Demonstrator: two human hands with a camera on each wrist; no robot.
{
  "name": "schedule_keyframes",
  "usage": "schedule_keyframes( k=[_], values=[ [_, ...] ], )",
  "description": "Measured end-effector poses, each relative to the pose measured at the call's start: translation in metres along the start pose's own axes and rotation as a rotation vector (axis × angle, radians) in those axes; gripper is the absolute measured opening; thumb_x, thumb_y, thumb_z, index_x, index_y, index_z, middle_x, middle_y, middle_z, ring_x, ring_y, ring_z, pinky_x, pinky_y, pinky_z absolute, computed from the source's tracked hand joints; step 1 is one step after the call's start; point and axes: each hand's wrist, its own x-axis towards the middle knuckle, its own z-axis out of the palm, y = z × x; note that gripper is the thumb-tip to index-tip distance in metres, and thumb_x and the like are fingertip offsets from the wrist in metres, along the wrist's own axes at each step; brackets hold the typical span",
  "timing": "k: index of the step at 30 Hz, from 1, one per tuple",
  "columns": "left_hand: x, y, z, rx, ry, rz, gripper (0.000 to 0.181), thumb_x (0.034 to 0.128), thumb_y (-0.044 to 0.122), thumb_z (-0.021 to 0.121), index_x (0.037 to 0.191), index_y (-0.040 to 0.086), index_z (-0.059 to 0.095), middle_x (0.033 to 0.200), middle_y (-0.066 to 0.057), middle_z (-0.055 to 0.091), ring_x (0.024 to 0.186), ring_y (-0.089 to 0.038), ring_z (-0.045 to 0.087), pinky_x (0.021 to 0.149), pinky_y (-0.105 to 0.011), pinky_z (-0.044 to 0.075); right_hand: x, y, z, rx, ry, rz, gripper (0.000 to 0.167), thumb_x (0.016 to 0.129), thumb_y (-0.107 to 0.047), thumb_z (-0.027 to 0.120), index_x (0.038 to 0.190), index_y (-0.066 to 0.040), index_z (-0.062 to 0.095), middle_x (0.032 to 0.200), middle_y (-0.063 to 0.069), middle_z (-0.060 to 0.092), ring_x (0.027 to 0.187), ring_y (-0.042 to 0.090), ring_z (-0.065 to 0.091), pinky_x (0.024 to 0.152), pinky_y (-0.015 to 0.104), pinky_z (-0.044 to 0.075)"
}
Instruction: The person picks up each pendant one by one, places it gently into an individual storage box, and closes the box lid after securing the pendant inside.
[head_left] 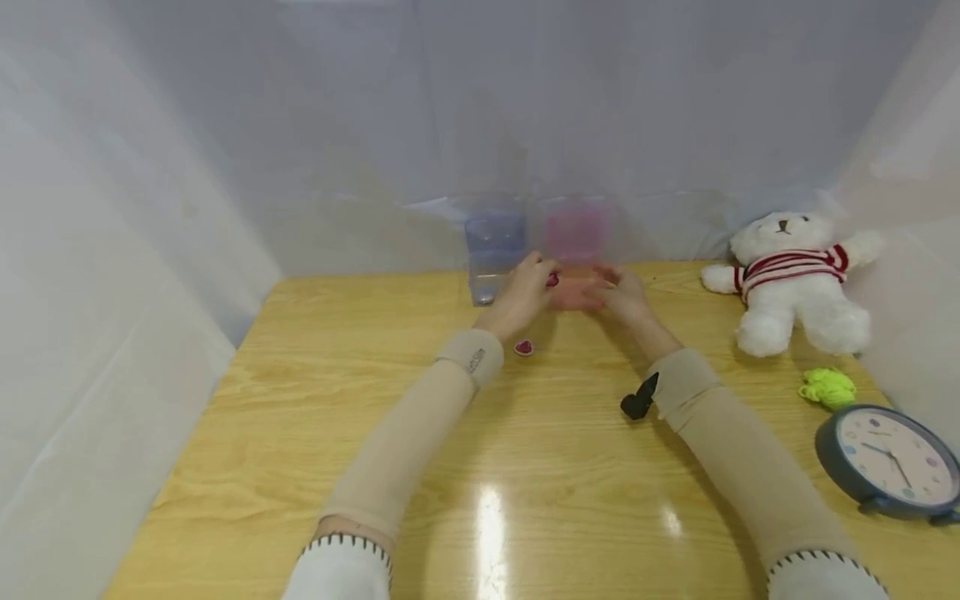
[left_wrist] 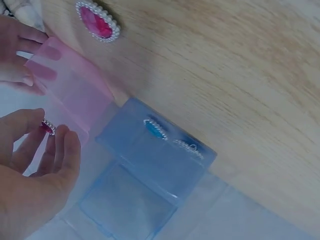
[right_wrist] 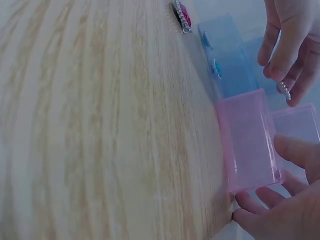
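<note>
Hands apart from each other, near the far edge of the wooden table (head_left: 300, 400). Left hand (head_left: 520, 292) raised just beside the pink box, with one red jewel (left_wrist: 49, 127) pinched between thumb and fingertips, silver beads around its rim. Right hand (head_left: 626, 296) at the other end of the pink box (right_wrist: 250, 145), gripping it, thumb on one side and fingers on the outer side. Pink box between both hands, open, with pink lid (head_left: 577, 229) turned back toward the sheet.

Just left of it, blue box (left_wrist: 145, 155), also open, blue lid (left_wrist: 129, 200) turned back as well. Inside, two small jewels (left_wrist: 156, 129) with silver edges, one plainly blue.

On the nearer side of the boxes, second red jewel (head_left: 523, 347) lying on the table. Beside the right beige sleeve (head_left: 735, 450), small black thing (head_left: 637, 402), kind not possible to tell.

Farther right, from back to front: white teddy bear (head_left: 795, 312) in striped shirt, arms spread; yellow-green bundle (head_left: 827, 388); round clock (head_left: 892, 458) with dark frame. Behind and on both sides, white sheet (head_left: 360, 125).
</note>
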Motion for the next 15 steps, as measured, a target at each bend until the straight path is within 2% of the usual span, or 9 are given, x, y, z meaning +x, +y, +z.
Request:
schedule_keyframes(
  k=[2, 4, 5, 8, 9, 11, 13, 15],
  values=[
    [0.001, -0.002, 0.002, 0.005, -0.001, -0.010, 0.029, 0.1017, 0.008, 0.067, 0.130, 0.004, 0.069, 0.123, -0.014, 0.064, 0.114, -0.028, 0.065, 0.103, -0.037, 0.058, -0.001, 0.002, 0.004, 0.061, -0.009, 0.025, 0.063, 0.099, 0.005, 0.059, 0.159, 0.002, 0.039, 0.164, 0.023, 0.037, 0.129, 0.025, 0.055, 0.087, 0.017, 0.055],
    [0.003, -0.004, 0.005, 0.025, 0.002, -0.021, 0.027, 0.1017, 0.008, 0.067, 0.129, 0.005, 0.070, 0.123, -0.014, 0.065, 0.115, -0.029, 0.066, 0.103, -0.038, 0.058, -0.001, 0.004, 0.007, 0.150, -0.017, 0.061, 0.064, 0.099, 0.008, 0.058, 0.159, 0.001, 0.039, 0.163, 0.021, 0.035, 0.122, 0.020, 0.053, 0.083, 0.019, 0.056],
    [0.005, -0.005, 0.006, 0.031, 0.003, -0.031, 0.027, 0.1018, 0.008, 0.066, 0.128, 0.006, 0.070, 0.123, -0.013, 0.065, 0.115, -0.029, 0.066, 0.103, -0.038, 0.059, -0.001, 0.005, 0.008, 0.152, -0.019, 0.062, 0.063, 0.099, 0.008, 0.058, 0.160, 0.000, 0.039, 0.163, 0.020, 0.035, 0.122, 0.020, 0.053, 0.083, 0.018, 0.056],
    [0.008, -0.008, 0.008, 0.034, 0.003, -0.057, 0.027, 0.1025, 0.009, 0.065, 0.129, 0.008, 0.070, 0.124, -0.013, 0.065, 0.116, -0.029, 0.067, 0.103, -0.039, 0.059, -0.001, 0.005, 0.009, 0.021, -0.027, 0.020, 0.063, 0.101, 0.005, 0.056, 0.161, 0.002, 0.036, 0.168, 0.022, 0.033, 0.138, 0.029, 0.049, 0.082, 0.013, 0.053],
    [0.009, -0.008, 0.009, 0.037, 0.000, -0.064, 0.027, 0.1027, 0.010, 0.065, 0.129, 0.008, 0.069, 0.125, -0.012, 0.065, 0.116, -0.029, 0.067, 0.103, -0.039, 0.060, 0.000, 0.006, 0.009, 0.010, -0.031, 0.015, 0.063, 0.101, 0.005, 0.056, 0.161, 0.003, 0.035, 0.168, 0.022, 0.033, 0.143, 0.034, 0.047, 0.082, 0.012, 0.052],
    [0.011, -0.008, 0.009, 0.037, -0.006, -0.071, 0.027, 0.1029, 0.010, 0.065, 0.130, 0.009, 0.069, 0.126, -0.012, 0.064, 0.116, -0.029, 0.067, 0.103, -0.039, 0.060, -0.003, -0.001, 0.008, -0.069, -0.041, -0.002, 0.062, 0.101, 0.003, 0.057, 0.160, 0.005, 0.036, 0.169, 0.024, 0.033, 0.151, 0.039, 0.042, 0.090, 0.016, 0.052],
    [0.013, -0.008, 0.009, 0.036, -0.013, -0.072, 0.028, 0.1026, 0.010, 0.066, 0.131, 0.009, 0.068, 0.126, -0.012, 0.064, 0.117, -0.028, 0.067, 0.104, -0.039, 0.060, -0.004, -0.002, 0.007, -0.126, -0.045, -0.025, 0.062, 0.102, 0.000, 0.059, 0.159, 0.005, 0.037, 0.168, 0.025, 0.035, 0.153, 0.040, 0.041, 0.094, 0.018, 0.051],
    [0.014, -0.008, 0.009, 0.047, -0.022, -0.068, 0.028, 0.1026, 0.011, 0.066, 0.130, 0.009, 0.068, 0.126, -0.011, 0.064, 0.117, -0.027, 0.066, 0.104, -0.038, 0.059, -0.005, -0.003, 0.007, -0.159, -0.042, -0.040, 0.061, 0.102, -0.001, 0.060, 0.159, 0.006, 0.038, 0.168, 0.025, 0.036, 0.153, 0.040, 0.041, 0.103, 0.025, 0.050]
  ],
)
